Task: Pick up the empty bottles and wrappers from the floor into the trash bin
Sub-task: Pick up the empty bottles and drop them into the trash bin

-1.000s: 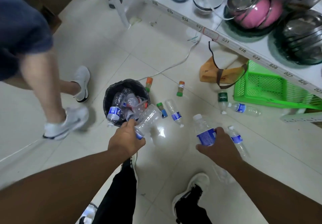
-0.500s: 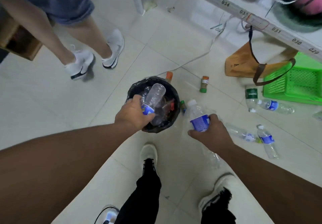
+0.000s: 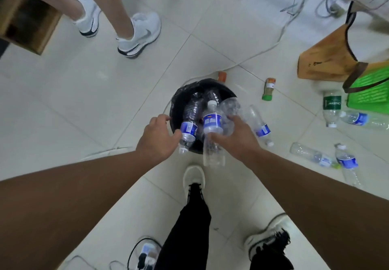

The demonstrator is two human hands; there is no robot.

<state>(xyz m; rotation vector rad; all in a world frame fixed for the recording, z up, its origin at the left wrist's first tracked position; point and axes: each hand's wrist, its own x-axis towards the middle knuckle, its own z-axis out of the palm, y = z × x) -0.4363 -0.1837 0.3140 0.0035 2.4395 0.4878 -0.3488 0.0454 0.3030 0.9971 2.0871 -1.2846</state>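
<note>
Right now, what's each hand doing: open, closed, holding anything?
Left hand: open at the trash bin rim, fingertips by a blue-label bottle, not gripping it.
Right hand: closed on a clear bottle, over the bin.

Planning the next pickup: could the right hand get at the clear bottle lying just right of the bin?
Probably not yet: the right hand is shut on a blue-labelled bottle over the bin. Nothing blocks the clear bottle.

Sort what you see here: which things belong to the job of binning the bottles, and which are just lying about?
Job: trash bin; bottle in right hand; bottle at left hand; loose bottles on the floor; small green-capped bottle.

Lying about: green basket; brown bag; white cable; power strip.
</note>
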